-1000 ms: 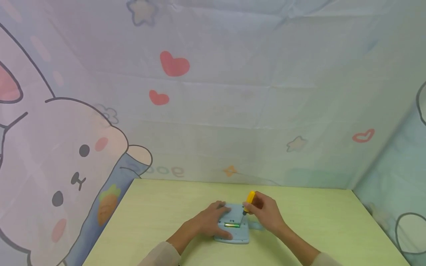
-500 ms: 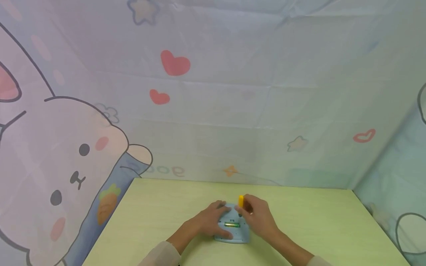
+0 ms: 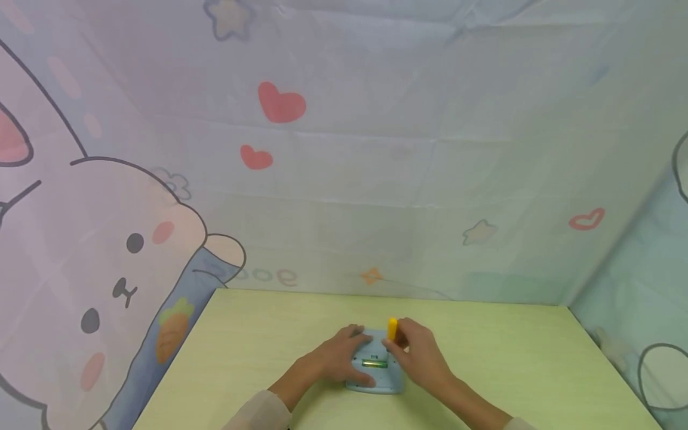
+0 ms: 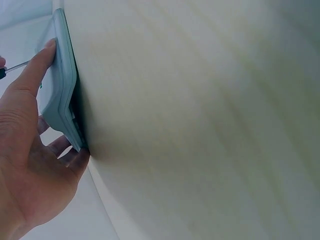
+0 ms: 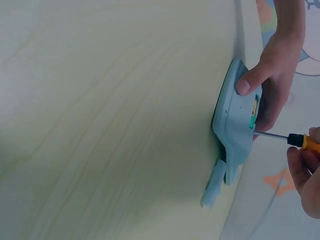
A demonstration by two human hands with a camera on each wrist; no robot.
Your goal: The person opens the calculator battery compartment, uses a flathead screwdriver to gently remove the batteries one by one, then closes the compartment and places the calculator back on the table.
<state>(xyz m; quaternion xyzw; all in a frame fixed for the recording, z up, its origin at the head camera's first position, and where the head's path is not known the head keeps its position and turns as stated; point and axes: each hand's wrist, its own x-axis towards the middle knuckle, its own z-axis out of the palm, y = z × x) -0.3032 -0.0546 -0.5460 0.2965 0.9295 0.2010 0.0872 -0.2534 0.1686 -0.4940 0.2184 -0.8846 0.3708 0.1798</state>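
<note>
The work in hand looks like screw work on the device, which lies on the table at the lower middle of the frame. A battery shows bare in its bay, with no cover over it. The left hand, at the device's left, spans it with a wide, curved hold, thumb at the near part and fingers at the far part, and steadies it. The right hand, on the device's right, has thumb and fingers closed in a pinch on the screwdriver, whose yellow handle stands nearly upright. In the right wrist view the shaft reaches the device's face just beside the battery; the tip is too small to tell whether it sits in a screw, or which way it turns. A blue piece shows at the lower middle of that view, by the device's end.

The next move, I judge, calls for seating the tip squarely, pressing straight down and twisting the handle with the fingertips, while the left hand holds firm. A tilted shaft could slip toward the battery.
</note>
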